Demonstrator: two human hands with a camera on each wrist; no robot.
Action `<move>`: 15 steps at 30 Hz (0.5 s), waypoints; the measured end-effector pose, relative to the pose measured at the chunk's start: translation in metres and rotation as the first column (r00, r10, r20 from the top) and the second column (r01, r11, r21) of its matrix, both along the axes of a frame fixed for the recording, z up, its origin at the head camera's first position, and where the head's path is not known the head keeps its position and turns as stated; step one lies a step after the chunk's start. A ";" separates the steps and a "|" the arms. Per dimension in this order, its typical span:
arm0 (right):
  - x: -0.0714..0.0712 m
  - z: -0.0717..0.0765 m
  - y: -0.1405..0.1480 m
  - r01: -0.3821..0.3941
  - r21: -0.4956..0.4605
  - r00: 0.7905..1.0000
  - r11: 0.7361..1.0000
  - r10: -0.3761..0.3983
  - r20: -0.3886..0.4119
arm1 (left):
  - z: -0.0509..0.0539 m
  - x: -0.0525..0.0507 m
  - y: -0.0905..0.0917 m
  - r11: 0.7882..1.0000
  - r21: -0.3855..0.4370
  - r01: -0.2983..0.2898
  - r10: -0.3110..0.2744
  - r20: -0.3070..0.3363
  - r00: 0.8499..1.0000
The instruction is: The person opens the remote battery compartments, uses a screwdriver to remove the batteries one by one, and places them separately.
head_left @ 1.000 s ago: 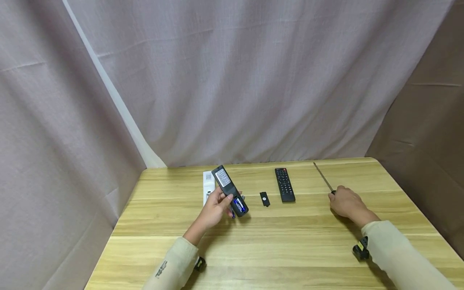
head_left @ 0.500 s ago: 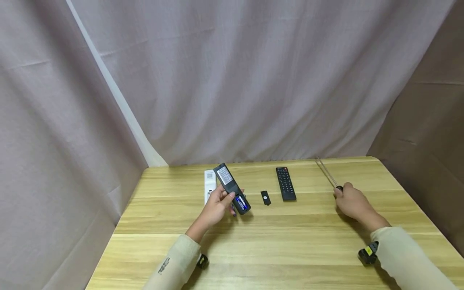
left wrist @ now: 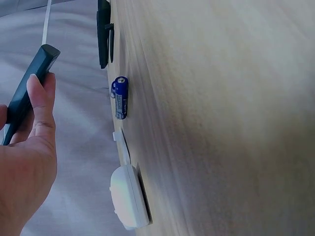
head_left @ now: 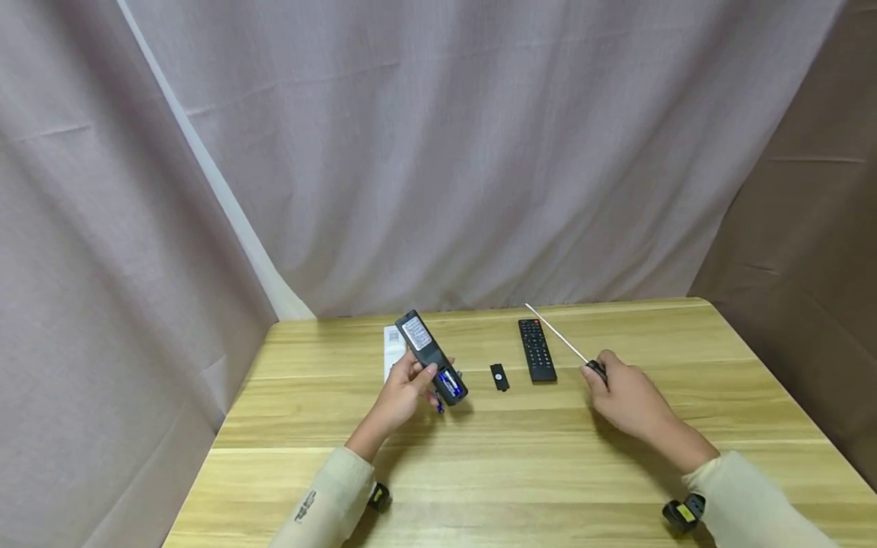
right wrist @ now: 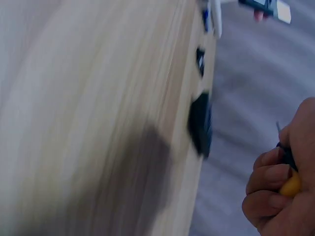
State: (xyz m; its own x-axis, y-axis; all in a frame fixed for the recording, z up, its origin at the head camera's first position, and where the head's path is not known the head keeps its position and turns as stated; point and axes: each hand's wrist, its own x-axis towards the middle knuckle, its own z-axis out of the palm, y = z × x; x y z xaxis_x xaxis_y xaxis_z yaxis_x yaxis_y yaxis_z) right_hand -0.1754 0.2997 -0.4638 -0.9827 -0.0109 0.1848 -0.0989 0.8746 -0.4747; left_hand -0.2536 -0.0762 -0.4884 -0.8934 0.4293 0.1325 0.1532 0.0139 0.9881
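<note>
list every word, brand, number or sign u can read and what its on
None readable; all too small or blurred:
Raised black plastic remote: white label
White plastic remote: square code
Black plastic remote lying flat: button marks
Blue cylindrical battery: printing
Beige fabric sleeve: dark print
Small black plastic cover: round white mark
Black wrist camera: yellow label

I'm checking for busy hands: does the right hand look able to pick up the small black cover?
Probably not straight away: the right hand grips the screwdriver. Otherwise the near side looks free, and nothing lies over the small black cover on the table.
</note>
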 end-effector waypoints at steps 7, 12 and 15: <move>0.015 0.008 -0.031 -0.038 -0.007 0.999 0.999 0.038 -0.036 | 0.001 -0.002 0.002 1.000 0.021 -0.001 0.001 0.017 1.000; 0.021 0.005 -0.036 -0.044 -0.006 0.998 0.999 0.044 -0.043 | 0.000 -0.002 0.004 1.000 0.010 -0.004 0.003 0.017 1.000; 0.023 0.004 -0.036 -0.039 -0.003 0.998 0.999 0.039 -0.041 | 0.000 -0.003 0.005 1.000 0.014 -0.006 0.006 0.016 1.000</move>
State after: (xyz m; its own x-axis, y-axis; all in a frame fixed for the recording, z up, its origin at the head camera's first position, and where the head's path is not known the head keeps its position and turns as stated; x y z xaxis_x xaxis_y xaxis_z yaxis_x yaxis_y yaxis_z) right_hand -0.1529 0.2637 -0.4602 -0.9733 -0.0480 0.2245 -0.1518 0.8680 -0.4727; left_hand -0.2569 -0.0715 -0.4879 -0.8981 0.4219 0.1240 0.1373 0.0012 0.9905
